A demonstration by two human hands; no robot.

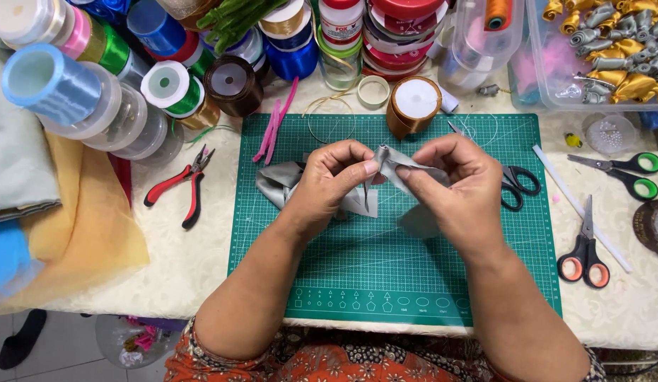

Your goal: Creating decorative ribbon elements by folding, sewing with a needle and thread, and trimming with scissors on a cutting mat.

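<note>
Together, the left hand (336,177) and right hand (452,185) pinch a grey ribbon (396,164), its strip lying roughly left-to-right.

I have one view only, from the camera on the person's head; it looks almost straight down on the bench (201,262), close enough that the forearms fill the lower frame; the left hand (334,182) and right hand (452,185) sit near centre; beyond them the far edge of the bench meets the top border; nearer than them, the person's lap shows; no second view shares this scene.
</note>
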